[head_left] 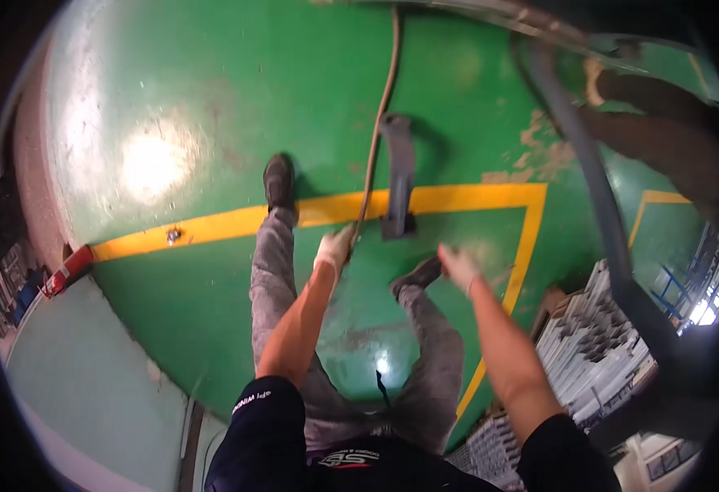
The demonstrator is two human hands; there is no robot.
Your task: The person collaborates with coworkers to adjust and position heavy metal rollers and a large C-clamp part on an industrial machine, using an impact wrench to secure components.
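My left hand point(335, 249), in a pale glove, is closed around the lower end of a long brown hose-like length point(382, 107). From there it runs up across the floor view to the top edge. Beside it stands a grey metal post point(400, 164) with a dark foot plate, between my two hands. My right hand point(459, 269), also gloved, hangs close above my right shoe point(415, 276) in this view. Its fingers are curled, with a small red spot at the tip; I cannot tell what they hold.
Yellow lines point(466, 197) mark the green floor. A red fire extinguisher point(71, 269) lies at the left by a pale panel point(89, 361). Stacked metal profiles point(593, 336) fill the right side. A dark grey bar point(593, 176) crosses the upper right, with another person point(663, 131) behind it.
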